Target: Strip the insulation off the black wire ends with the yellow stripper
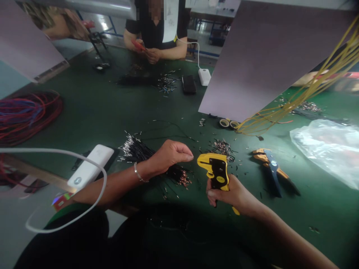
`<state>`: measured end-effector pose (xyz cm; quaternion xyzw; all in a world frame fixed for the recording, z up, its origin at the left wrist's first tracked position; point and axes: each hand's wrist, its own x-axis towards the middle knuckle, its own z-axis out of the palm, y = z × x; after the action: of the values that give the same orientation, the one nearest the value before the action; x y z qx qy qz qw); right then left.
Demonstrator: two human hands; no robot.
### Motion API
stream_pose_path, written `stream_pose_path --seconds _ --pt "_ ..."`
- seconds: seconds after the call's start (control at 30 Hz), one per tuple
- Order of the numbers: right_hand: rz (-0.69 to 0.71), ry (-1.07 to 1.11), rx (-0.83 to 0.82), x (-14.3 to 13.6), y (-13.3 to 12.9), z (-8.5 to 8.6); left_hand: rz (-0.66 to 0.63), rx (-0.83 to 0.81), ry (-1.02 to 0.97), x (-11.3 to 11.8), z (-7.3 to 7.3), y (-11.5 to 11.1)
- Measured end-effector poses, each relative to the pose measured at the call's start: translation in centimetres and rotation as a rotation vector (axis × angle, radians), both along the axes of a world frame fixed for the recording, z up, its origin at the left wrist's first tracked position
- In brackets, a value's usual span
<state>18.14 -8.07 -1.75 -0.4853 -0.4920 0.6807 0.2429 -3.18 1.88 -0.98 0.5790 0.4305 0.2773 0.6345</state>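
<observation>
My right hand [231,196] is wrapped round the grip of a yellow and black wire stripper [220,170], its jaws pointing left. Just left of those jaws, my left hand [175,155] has its thumb and fingertips pressed together; whatever they pinch, if anything, is too small to make out. Under and beside my left hand lies a bundle of short black wires [141,149]. Its silvery terminals are at the left, while bare copper ends [183,179] show at the right. Behind the wire stripper is a pile of small wire scraps [223,146].
A second pair of pliers [273,168] and a plastic bag [328,149] lie right. Yellow wires [291,108] hang near tape rolls [229,123]. A white power bank [91,166] with cable and coiled red-blue wires [28,116] are left. Across the table, a person holds a red tool [138,45].
</observation>
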Motion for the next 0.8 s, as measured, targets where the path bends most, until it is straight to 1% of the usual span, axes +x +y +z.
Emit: stream_pose_path --seconds 0.3,0.63,0.8 --pt "-0.048 -0.058 0.002 -0.5 -0.3 -0.7 -0.010 0.005 0.011 0.1 0.4 0.1" --pt "-0.047 -0.086 0.015 -0.6 -0.4 -1.6 -0.046 0.062 0.083 -0.1 0.1 0.4" --pt "-0.043 -0.108 0.014 -0.7 -0.4 -1.7 -0.045 0.052 0.090 -0.1 0.3 0.4"
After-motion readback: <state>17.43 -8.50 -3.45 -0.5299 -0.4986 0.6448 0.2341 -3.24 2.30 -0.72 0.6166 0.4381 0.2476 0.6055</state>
